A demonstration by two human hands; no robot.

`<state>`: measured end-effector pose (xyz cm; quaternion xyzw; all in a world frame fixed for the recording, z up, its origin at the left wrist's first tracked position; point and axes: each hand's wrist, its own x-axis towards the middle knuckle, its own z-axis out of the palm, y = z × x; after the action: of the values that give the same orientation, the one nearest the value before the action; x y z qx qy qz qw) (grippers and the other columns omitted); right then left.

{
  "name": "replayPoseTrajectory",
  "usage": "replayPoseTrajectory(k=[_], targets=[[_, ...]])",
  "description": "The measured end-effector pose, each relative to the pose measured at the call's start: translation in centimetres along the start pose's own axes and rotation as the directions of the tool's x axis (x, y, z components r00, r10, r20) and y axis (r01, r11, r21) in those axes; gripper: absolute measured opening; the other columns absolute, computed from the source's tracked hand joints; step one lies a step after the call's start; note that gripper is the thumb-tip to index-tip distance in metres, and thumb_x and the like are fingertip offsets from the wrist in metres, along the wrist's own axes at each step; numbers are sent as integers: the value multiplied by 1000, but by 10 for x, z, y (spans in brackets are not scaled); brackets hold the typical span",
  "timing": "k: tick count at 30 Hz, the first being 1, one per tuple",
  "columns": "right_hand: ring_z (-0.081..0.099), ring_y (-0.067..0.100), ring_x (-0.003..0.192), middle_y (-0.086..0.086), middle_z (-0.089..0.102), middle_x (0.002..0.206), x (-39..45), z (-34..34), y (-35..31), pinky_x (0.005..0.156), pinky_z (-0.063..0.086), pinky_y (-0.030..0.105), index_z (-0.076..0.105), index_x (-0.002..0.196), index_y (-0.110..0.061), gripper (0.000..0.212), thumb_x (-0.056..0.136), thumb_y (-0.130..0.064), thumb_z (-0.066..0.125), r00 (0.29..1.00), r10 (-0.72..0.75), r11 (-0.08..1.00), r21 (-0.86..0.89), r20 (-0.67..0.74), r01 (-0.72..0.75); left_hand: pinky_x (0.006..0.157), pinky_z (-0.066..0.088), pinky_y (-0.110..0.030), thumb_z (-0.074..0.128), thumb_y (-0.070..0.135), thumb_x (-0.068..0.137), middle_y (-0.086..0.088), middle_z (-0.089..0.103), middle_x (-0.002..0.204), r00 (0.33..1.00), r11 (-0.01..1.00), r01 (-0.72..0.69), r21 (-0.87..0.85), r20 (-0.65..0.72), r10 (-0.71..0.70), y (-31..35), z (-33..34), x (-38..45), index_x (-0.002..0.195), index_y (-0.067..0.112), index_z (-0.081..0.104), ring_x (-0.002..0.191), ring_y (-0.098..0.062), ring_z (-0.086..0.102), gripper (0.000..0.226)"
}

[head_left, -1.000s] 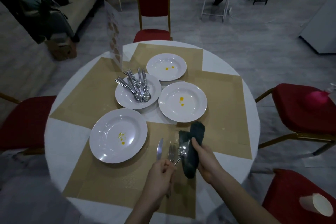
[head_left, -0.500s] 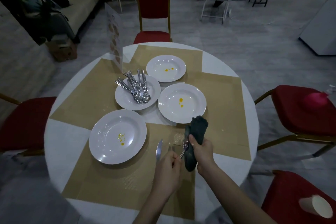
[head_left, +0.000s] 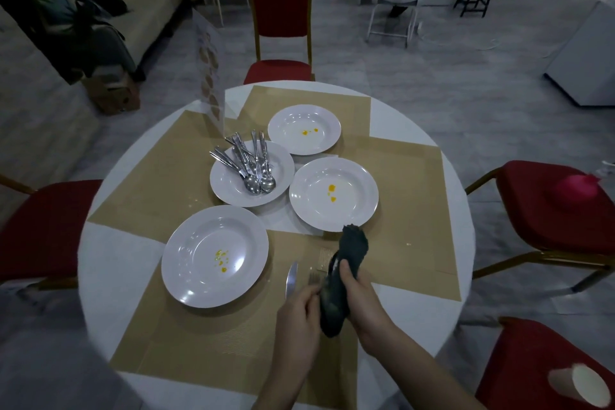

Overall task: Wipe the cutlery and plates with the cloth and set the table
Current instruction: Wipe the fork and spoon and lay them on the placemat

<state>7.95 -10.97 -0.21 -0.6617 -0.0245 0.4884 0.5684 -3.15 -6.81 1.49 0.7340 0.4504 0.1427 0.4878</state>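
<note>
Dark grey-green soft cloth (head_left: 346, 276) bunched round a piece of steel cutlery, held above the near tan woven placemat (head_left: 213, 343) of a round white table (head_left: 446, 196). Right hand (head_left: 357, 296) grips the cloth, thumb curled over the top; left hand (head_left: 298, 313) has fingers curled at the cloth's lower end, apparently pinching the handle — which utensil it is can't be made out, wrapped & hidden.

Judgement on handling: cloth is limp, light, conforms to whatever's inside, so it needs a full-fist hold. The utensil is thin, stiff, prob. slick once polished; best pinched by the handle end w/ the cloth drawn along the shaft.

Just left of the hands, a silver table knife (head_left: 291, 280) and a silver fork (head_left: 313, 276) lie side by side on the mat, fork partly behind the cloth. Beside them sits a white deep-rimmed plate w/ yellow specks (head_left: 215, 256). Farther off, two more white plates w/ yellow spots (head_left: 333, 194) (head_left: 304, 130) — not yet wiped, by the look. A fourth white plate (head_left: 233, 190) carries the heap of unwiped steel spoons & forks (head_left: 251, 163). Plates look rigid, glossy, breakable: take by the rim, two hands.

Red-cushioned gold-framed chairs (head_left: 281, 23) ring the table.
</note>
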Motion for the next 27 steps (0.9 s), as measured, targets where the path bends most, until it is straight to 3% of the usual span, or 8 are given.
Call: replayPoseTrajectory(k=[4, 6, 10, 12, 14, 16, 22, 27], targets=[[58, 29, 115, 15, 61, 124, 8, 13, -11, 105, 44, 45, 51, 131, -7, 45, 101, -39, 43, 991, 117, 993, 13, -59, -117, 61, 40, -9, 45, 9, 97, 9, 63, 93, 992, 975, -129, 181, 23, 127, -5, 9, -11, 105, 19, 68, 75, 5, 57, 27], [60, 30, 110, 17, 63, 119, 9, 16, -11, 103, 46, 45, 55, 124, -4, 43, 99, -39, 49, 988, 149, 988, -31, -49, -151, 67, 39, -9, 41, 14, 100, 3, 58, 121, 993, 961, -115, 251, 33, 110, -8, 9, -13, 122, 23, 63, 87, -1, 57, 32], [65, 37, 99, 26, 66, 107, 15, 20, -9, 91, 54, 45, 60, 108, 3, 32, 97, -27, 55, 990, 111, 992, -58, -83, -116, 90, 48, -16, 35, 18, 103, 15, 2, 160, 984, 941, -178, 288, 80, 162, 0, 0, -12, 145, 29, 39, 124, -4, 50, 43], [67, 32, 83, 23, 68, 96, 20, 16, -15, 71, 57, 35, 61, 101, 3, 25, 95, -21, 56, 985, 96, 995, -22, -143, -100, 92, 46, -15, 39, 16, 102, 11, 5, 160, 983, 945, -173, 276, 110, 148, 6, -2, -12, 148, 27, 32, 126, -8, 49, 48], [65, 24, 77, 18, 69, 94, 24, 7, -22, 63, 53, 29, 63, 104, 3, 25, 95, -20, 59, 975, 81, 997, 7, -207, -81, 84, 44, -13, 40, 15, 100, -1, 35, 149, 986, 963, -106, 249, 151, 70, 8, -4, -13, 143, 21, 39, 115, -23, 54, 43], [65, 22, 80, 14, 70, 95, 25, -2, -25, 64, 53, 29, 64, 108, 2, 29, 93, -23, 62, 975, 81, 997, 19, -206, -78, 78, 38, -3, 36, 18, 101, -10, 46, 140, 984, 966, -111, 232, 161, 74, 8, -7, -14, 137, 18, 45, 112, -29, 52, 37], [68, 30, 100, 16, 71, 108, 11, 8, -10, 88, 56, 41, 62, 119, -4, 45, 92, -41, 61, 986, 165, 984, 68, 32, -167, 99, 26, 2, 42, 5, 97, 12, 26, 154, 933, 913, -359, 195, 99, 346, -1, -12, -6, 140, 26, 47, 147, -11, 20, 49], [65, 29, 104, 16, 67, 115, 17, -3, -27, 86, 55, 37, 57, 124, -5, 49, 97, -45, 49, 987, 163, 980, 116, -11, -160, 77, 38, -2, 48, -3, 92, 33, 59, 99, 938, 938, -345, 10, 43, 345, -15, -17, -12, 125, 35, 62, 109, -30, 61, 53]])
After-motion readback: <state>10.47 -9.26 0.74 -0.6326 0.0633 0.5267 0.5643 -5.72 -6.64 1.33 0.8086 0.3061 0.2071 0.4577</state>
